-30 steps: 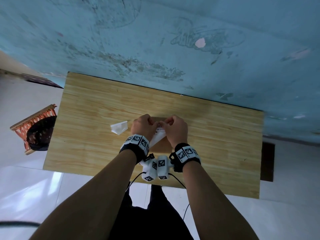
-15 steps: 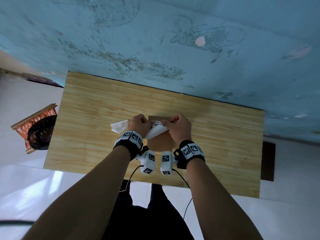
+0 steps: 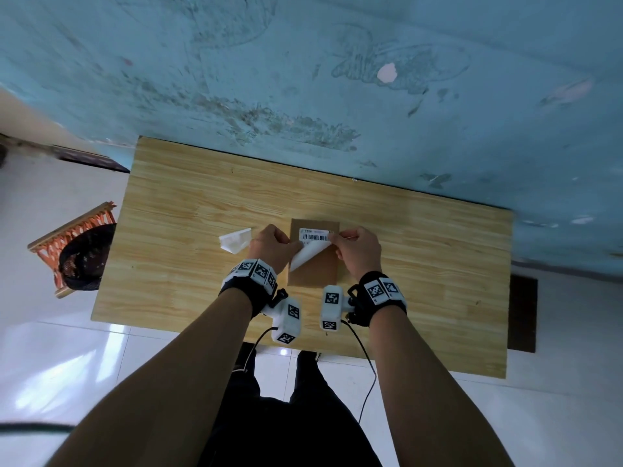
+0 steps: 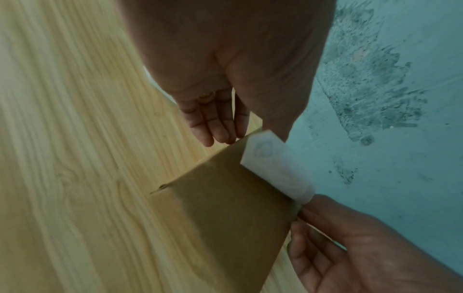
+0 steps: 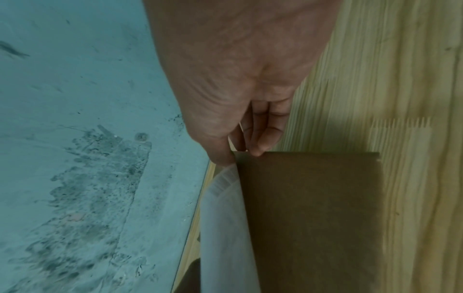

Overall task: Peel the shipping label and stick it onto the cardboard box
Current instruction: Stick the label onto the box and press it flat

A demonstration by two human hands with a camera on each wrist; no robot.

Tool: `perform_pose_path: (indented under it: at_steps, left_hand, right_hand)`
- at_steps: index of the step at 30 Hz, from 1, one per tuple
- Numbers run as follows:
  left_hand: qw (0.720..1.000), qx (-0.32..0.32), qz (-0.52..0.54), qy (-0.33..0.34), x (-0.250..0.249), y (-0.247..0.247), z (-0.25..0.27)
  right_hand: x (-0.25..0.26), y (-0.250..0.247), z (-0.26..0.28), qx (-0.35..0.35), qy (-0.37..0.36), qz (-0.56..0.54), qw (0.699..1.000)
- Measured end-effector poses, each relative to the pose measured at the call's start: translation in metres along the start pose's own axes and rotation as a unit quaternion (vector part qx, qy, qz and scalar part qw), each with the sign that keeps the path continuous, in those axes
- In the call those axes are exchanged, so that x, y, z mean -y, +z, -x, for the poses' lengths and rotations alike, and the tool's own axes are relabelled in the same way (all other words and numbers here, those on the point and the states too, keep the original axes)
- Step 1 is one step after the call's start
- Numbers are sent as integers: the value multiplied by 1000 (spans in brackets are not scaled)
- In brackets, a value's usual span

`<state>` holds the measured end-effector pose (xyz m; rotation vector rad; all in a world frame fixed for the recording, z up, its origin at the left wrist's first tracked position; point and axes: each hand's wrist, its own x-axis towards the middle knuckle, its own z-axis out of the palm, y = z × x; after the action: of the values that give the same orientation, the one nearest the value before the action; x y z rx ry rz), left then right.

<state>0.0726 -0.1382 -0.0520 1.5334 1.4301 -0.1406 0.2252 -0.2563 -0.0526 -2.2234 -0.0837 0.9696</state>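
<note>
Pinching opposite ends of the white shipping label with a printed barcode, both hands hold it over the far end of the flat brown cardboard box. Left hand: fingers curled, thumb and fingertips gripping the label's left edge. Right hand: fingers curled, pinching the label's right edge.

Label: barcode strip faces up and lies across the box's far end; the near part curls up and shows its plain white underside. Whether the far strip is already stuck down cannot be told.

Left wrist view: label stretched between the two hands at the box edge. Right wrist view: label bowed beside the box, barcode bars faintly visible through the paper.

Box lies flat on the light wooden tabletop, about midway across. A crumpled white piece of paper lies on the table just left of the left hand. An orange woven basket with a dark liner stands on the floor beyond the table's left edge.
</note>
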Motion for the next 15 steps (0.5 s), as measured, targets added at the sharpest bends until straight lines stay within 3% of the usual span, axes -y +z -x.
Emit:
perform_pose_path:
  at_steps: [15]
  left_hand:
    - [996, 38, 68, 42, 41, 19, 32]
  right_hand:
    - [-27, -11, 50, 126, -46, 3, 991]
